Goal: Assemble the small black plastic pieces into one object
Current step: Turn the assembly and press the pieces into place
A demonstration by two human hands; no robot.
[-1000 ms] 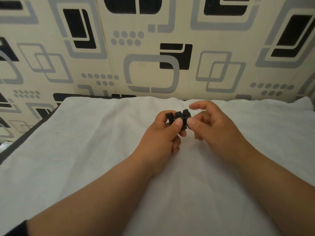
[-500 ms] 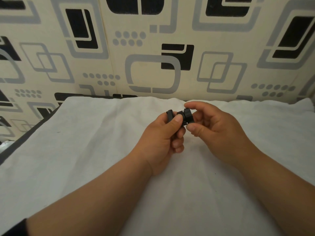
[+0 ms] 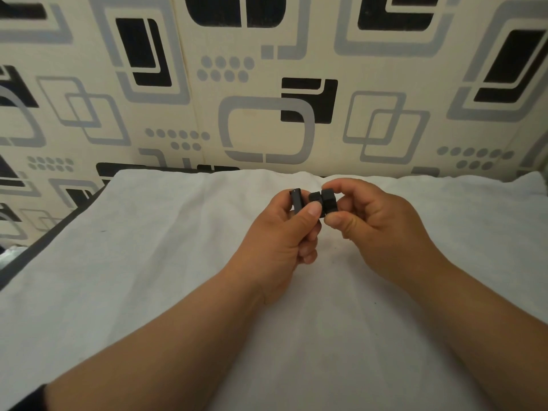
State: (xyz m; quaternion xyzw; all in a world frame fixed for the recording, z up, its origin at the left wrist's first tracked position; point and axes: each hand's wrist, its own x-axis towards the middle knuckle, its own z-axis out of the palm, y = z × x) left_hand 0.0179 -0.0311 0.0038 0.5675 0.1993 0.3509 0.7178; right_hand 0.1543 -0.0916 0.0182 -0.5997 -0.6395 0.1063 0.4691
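Observation:
Small black plastic pieces sit between my two hands above the middle of the white cloth (image 3: 148,277). My left hand (image 3: 284,232) pinches a flat upright black piece (image 3: 296,199) and a blocky part (image 3: 315,198) under its thumb. My right hand (image 3: 376,223) grips a black block (image 3: 328,201) between thumb and forefinger, pressed against the left hand's part. How the pieces join is hidden by my fingers.
The cloth covers a dark-edged surface (image 3: 44,244) that ends on the left. A wall (image 3: 267,84) with grey and black square patterns stands right behind the cloth's far edge.
My right hand closed its thumb and forefinger on the black block at the right end of the pieces. The flat piece at the left now stands apart from the blocks.

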